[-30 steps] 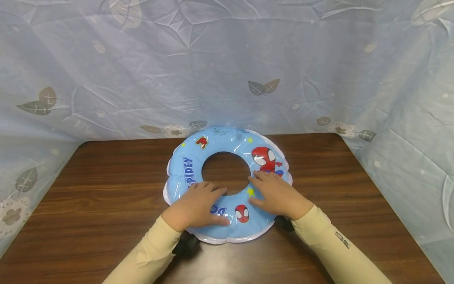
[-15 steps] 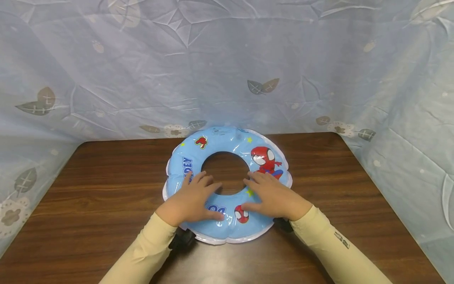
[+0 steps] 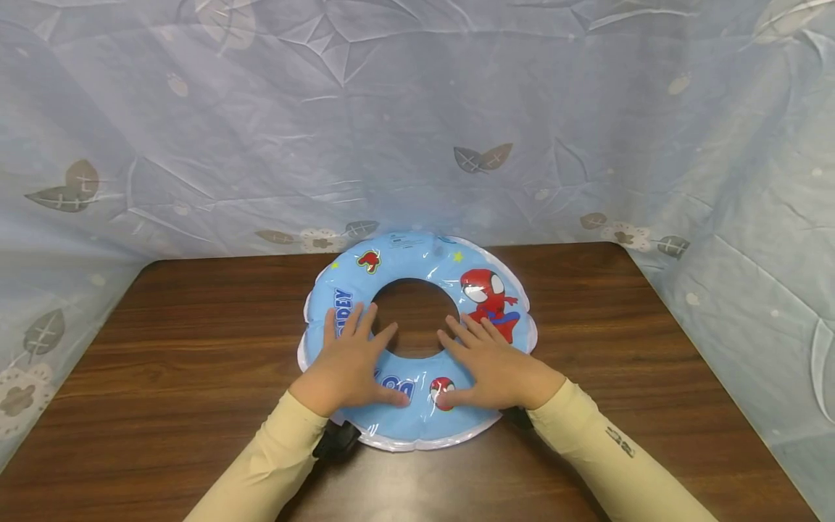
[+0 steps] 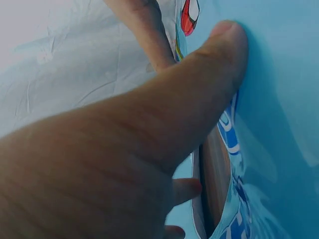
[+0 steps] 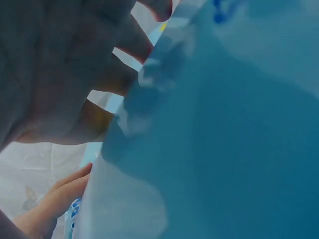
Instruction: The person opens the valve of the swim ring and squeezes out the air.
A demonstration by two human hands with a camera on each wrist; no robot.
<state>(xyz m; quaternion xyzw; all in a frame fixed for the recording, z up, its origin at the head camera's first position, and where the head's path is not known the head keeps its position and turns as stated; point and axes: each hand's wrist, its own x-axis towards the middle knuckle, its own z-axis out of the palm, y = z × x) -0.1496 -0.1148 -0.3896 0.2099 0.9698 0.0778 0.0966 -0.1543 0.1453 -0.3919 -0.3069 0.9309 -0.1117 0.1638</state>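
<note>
A light-blue inflatable swim ring [image 3: 417, 424] with red cartoon figures and blue lettering lies flat on the brown wooden table [image 3: 196, 362]. On its near left part rests my left hand [image 3: 346, 373], fingers spread and fairly straight. My right hand [image 3: 499, 370] rests on the near right part, fingers also spread, its thumb over the small red face print. Neither hand grips the ring. In the left wrist view, the left thumb [image 4: 219, 64] touches the ring's blue surface [image 4: 279, 99]. The right wrist view shows the right fingers [image 5: 119, 74] along the ring's curved top.
A pale grey-blue curtain [image 3: 404, 130] with leaf prints hangs behind the table and along both sides. The ring's far edge lies close to the back curtain. Dark straps or devices [image 3: 335, 440] sit under both wrists.
The left hand has shifted slightly left and its fingers have spread wider. The right hand has slid a little to the left, and its fingers have fanned out. The ring stays nearly in place.
</note>
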